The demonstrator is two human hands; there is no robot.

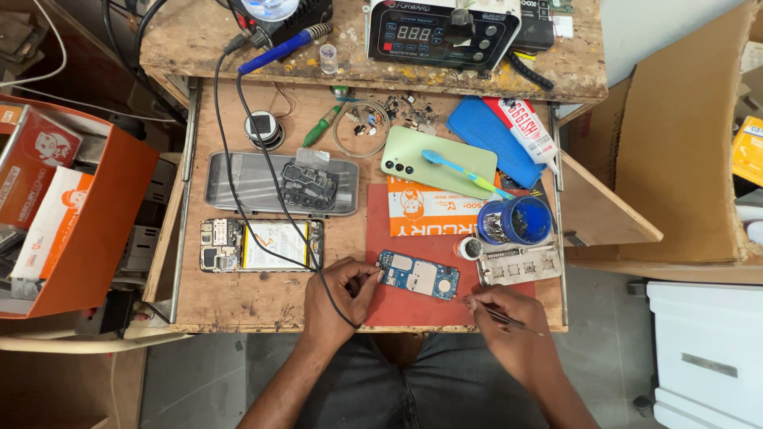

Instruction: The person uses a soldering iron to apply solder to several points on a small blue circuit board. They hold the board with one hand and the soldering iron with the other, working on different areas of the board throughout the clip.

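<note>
— What do you have in view, biggest things first?

— I see the wooden pull-out shelf (262,306) under the workbench (199,40). On it, toward the right, lies a red mat (381,214); a grey metal tray (238,183) sits toward the left edge, and an opened phone body (262,245) lies just in front of that tray. A green phone back cover (429,163) with a toothbrush (465,173) on it rests at the mat's far edge, a blue round tub (520,220) to its right.

— And the board?

— The blue circuit board (419,274) lies on the red mat near the shelf's front edge, tilted slightly, between my two hands.

— How is the left hand posed?

— My left hand (338,298) comes up from the front edge, wrist bent inward, fingers curled; thumb and fingertips pinch the board's left end. A black cable (238,159) trails across the wrist.

— The right one?

— My right hand (509,322) rests at the front right corner of the mat, fingers closed around thin metal tweezers (497,314) like a pen. Their tip points left, close to the board's right end; I cannot tell whether it touches.
</note>
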